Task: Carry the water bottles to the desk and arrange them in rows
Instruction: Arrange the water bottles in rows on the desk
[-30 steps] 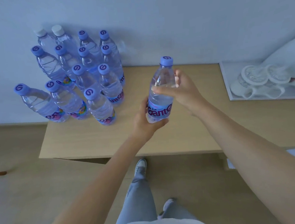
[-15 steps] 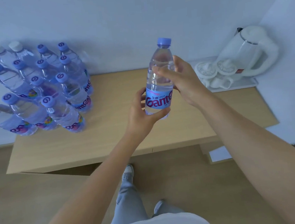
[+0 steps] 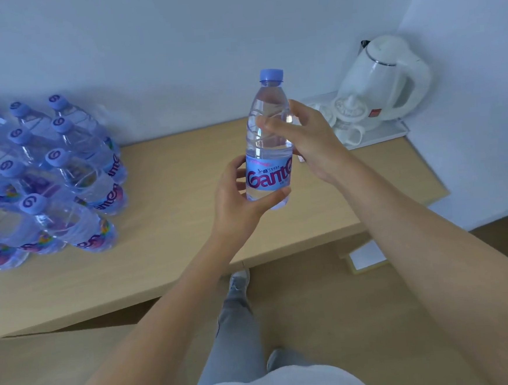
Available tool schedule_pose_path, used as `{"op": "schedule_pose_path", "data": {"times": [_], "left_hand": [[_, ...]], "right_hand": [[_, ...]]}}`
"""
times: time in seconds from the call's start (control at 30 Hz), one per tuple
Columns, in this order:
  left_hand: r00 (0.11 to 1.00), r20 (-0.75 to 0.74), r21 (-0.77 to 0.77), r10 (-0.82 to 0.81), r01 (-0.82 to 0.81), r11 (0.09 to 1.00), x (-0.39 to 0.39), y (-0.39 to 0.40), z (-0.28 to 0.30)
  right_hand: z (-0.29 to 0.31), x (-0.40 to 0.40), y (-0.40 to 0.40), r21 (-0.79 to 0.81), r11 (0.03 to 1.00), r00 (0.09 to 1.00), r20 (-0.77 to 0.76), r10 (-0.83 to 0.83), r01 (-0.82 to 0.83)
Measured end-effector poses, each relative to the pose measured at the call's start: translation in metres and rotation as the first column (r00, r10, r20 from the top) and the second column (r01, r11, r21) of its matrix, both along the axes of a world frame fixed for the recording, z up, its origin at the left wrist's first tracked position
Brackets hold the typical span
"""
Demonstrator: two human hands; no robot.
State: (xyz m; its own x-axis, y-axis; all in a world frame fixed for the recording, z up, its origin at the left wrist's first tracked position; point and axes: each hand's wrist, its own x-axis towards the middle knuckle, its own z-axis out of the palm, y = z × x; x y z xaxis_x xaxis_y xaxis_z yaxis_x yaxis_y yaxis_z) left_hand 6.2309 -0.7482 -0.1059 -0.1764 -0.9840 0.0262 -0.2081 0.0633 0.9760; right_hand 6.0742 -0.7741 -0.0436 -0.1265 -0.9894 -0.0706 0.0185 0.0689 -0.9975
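bottle of water with a blue cap, upright, held in the air above the middle of the desk by both hands. left hand wraps its fingers and thumb around the labelled lower part; right hand grips the clear upper body, fingertips across the front. cluster of standing bottles crowds the far left of the desk, packed close against the wall. white kettle sits on a tray at the far right corner.
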Motion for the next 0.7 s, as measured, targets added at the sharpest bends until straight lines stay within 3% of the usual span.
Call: {"op": "schedule_pose_path", "data": {"times": [0.33, 0.7], "left_hand": [[0.997, 0.055, 0.069, -0.052, 0.048, 0.996, -0.028, -0.085, -0.019], [0.993, 0.108, 0.120, -0.052, 0.039, 0.992, -0.069, -0.196, -0.070]], "right_hand": [[-0.026, -0.029, -0.074, 0.013, 0.991, 0.991, -0.015, -0.136, 0.136], [-0.067, -0.063, -0.162, 0.020, 0.996, 0.989, -0.122, -0.079, 0.082]]}}
